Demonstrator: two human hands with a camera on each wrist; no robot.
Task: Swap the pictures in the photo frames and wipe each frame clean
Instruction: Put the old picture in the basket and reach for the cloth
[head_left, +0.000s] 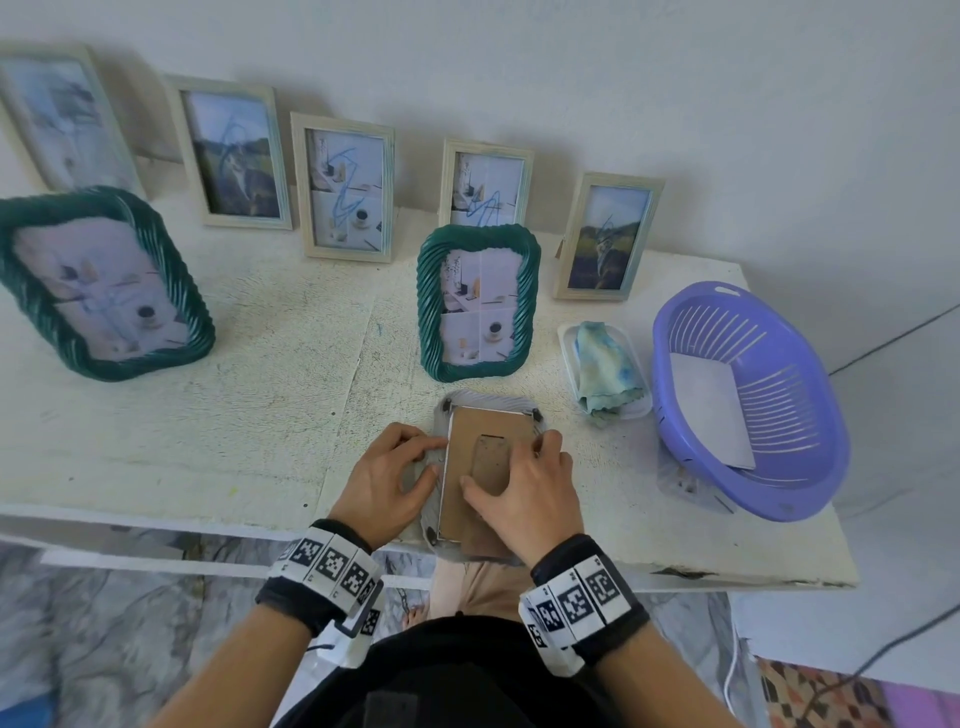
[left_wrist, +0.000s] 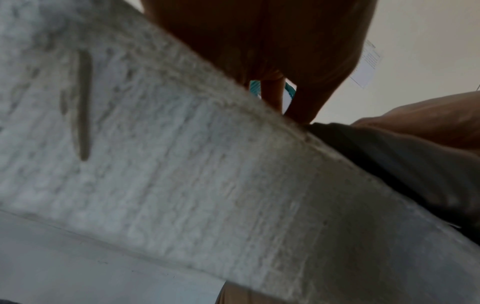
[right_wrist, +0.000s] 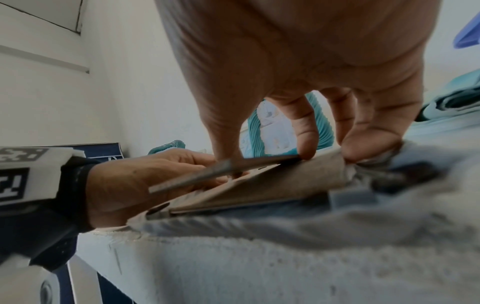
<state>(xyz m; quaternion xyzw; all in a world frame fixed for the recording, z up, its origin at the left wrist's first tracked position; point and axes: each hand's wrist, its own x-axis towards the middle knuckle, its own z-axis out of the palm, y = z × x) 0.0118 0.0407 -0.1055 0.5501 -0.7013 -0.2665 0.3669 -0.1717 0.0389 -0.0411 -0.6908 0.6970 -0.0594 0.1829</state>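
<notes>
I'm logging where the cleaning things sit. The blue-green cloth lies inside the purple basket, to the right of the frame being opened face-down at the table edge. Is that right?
Not quite. The head view shows the blue-green cloth lying on a small white tray beside the purple basket, not inside it. It does lie to the right of the face-down frame at the table edge.

Both hands (head_left: 457, 486) low, fingers seemingly curled

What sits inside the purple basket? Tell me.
Inside the purple basket, one flat pale sheet leans against its slatted wall, blank side showing. Whether it is a picture, and anything beneath it, cannot be seen.
</notes>
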